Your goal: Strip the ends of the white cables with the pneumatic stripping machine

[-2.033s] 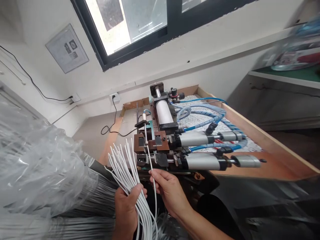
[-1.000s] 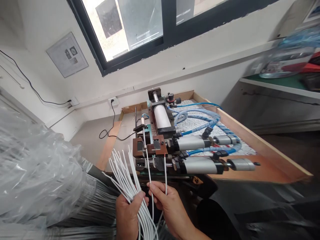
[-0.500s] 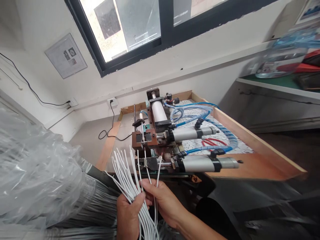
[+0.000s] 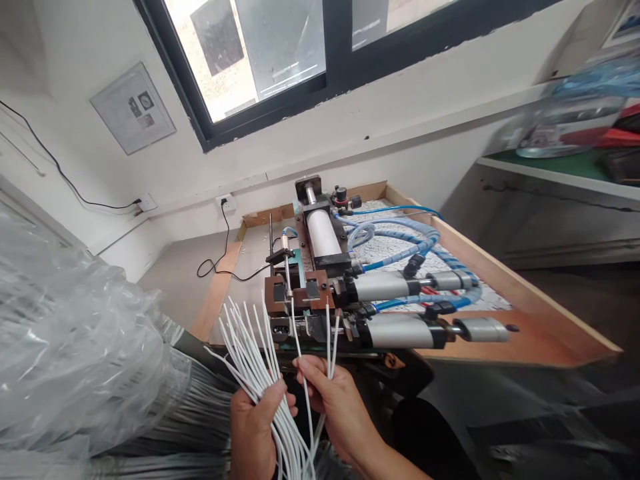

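Observation:
My left hand [image 4: 257, 423] is closed round a fanned bundle of white wires [image 4: 247, 350], their ends pointing up. To its right, my right hand [image 4: 333, 400] pinches a single white wire [image 4: 301, 347] between thumb and finger. Two more white wires [image 4: 329, 340] with reddish tips stand up from behind the right-hand fingers. The single wire's tip reaches the front of a machine [image 4: 290, 293] with brown jaw blocks and silver air cylinders [image 4: 400, 331]. The jaw blocks stand apart there.
Clear plastic wrap [image 4: 75, 333] covers piled wire bundles [image 4: 190, 407] on the left. A wooden-edged tray [image 4: 550, 327] surrounds the machine, with blue air hoses [image 4: 400, 250] inside. A green shelf [image 4: 565, 167] holding a large bottle is at the right.
My right hand has moved slightly right, away from the bundle, with its wires. The machine's jaw blocks have opened, and the cylinder rods at the right have slid outward.

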`<action>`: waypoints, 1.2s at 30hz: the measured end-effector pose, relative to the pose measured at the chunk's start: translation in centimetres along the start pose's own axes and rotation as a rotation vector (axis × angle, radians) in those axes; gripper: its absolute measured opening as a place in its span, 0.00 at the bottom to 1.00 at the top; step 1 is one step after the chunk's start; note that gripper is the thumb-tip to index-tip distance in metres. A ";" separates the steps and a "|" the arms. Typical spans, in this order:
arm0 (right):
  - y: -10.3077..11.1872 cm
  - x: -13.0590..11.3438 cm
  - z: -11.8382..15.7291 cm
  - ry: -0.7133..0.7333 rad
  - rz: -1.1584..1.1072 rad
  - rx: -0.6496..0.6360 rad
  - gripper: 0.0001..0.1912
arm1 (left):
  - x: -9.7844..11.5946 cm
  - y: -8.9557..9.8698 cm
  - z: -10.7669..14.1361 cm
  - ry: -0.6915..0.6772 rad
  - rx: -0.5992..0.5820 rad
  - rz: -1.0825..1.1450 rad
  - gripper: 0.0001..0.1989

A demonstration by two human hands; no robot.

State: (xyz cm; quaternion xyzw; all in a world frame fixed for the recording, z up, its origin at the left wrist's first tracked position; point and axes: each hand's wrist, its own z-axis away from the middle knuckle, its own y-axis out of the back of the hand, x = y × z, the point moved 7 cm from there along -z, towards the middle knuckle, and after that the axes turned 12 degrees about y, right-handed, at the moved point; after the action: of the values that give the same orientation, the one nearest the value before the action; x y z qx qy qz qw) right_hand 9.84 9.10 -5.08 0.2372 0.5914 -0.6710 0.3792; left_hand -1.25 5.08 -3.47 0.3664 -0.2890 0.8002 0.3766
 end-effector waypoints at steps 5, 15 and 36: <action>-0.2 -0.1 -0.5 -0.057 -0.023 0.010 0.15 | -0.2 0.2 -0.3 -0.022 0.006 -0.031 0.12; -1.6 -0.7 0.2 0.055 0.066 -0.114 0.16 | 0.3 -0.7 0.1 -0.097 -0.126 -0.062 0.09; -1.9 -0.7 0.2 0.020 0.032 -0.125 0.15 | 0.4 -1.0 0.3 -0.081 -0.141 -0.054 0.09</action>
State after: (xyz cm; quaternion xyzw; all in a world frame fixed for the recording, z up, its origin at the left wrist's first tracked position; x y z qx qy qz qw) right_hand 8.79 9.05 -3.33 0.2290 0.6320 -0.6243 0.3980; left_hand -0.52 5.58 -2.84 0.3786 -0.3496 0.7521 0.4108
